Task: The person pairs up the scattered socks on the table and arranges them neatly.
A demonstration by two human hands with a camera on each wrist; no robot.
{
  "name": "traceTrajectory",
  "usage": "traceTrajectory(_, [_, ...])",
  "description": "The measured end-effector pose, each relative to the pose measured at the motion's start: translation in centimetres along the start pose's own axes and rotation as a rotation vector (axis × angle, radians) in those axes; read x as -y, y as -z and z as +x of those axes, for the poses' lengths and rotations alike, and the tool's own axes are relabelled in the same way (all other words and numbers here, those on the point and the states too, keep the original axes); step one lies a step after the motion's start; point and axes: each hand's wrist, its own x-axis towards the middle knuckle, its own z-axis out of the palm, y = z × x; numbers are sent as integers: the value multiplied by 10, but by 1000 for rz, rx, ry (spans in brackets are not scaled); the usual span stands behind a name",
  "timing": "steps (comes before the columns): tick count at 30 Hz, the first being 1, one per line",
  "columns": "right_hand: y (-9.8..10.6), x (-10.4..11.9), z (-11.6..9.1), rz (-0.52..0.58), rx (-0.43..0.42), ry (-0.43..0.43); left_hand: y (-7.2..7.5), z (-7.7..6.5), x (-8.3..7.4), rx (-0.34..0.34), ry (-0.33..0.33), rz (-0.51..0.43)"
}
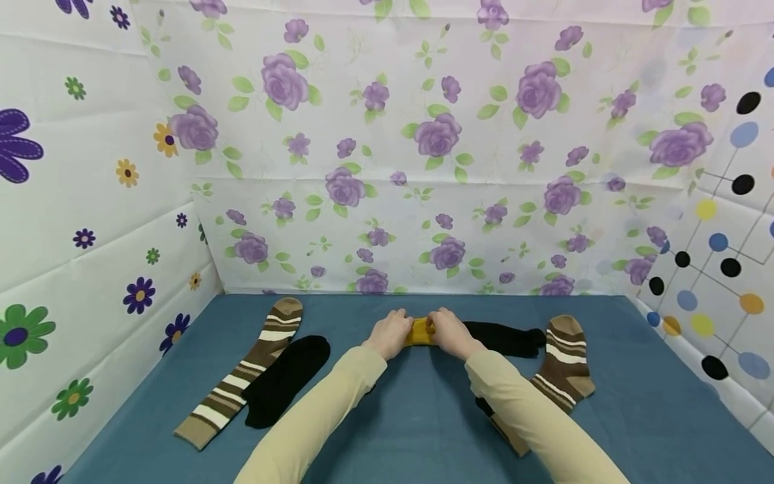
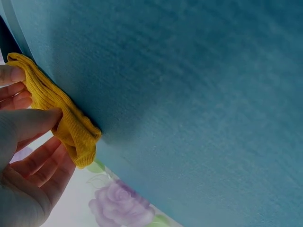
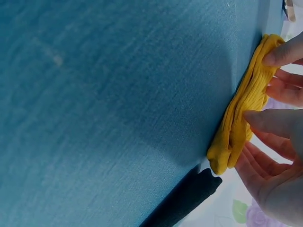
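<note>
A folded yellow ribbed sock (image 1: 417, 333) lies between my hands toward the back of the table. My left hand (image 1: 390, 334) pinches one end of it; in the left wrist view the left thumb lies over the sock (image 2: 78, 130) with the fingers behind. The other end is pinched by my right hand (image 1: 453, 334), and the right wrist view shows that thumb pressed on the sock's ribbed side (image 3: 236, 118). Just right of the right hand is a black sock (image 1: 504, 338).
On the left, a long striped sock (image 1: 242, 376) lies beside a black sock (image 1: 287, 380). A striped sock (image 1: 565, 359) at right is partly hidden by my right forearm. All rest on the blue tabletop (image 1: 417, 430), with flowered cloth walls (image 1: 399, 222) around it.
</note>
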Motion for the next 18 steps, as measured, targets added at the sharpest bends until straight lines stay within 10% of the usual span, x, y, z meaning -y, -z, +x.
traceTrajectory(18, [2,4,3,-46,-36,-8,-2,12,2,-20,28,68])
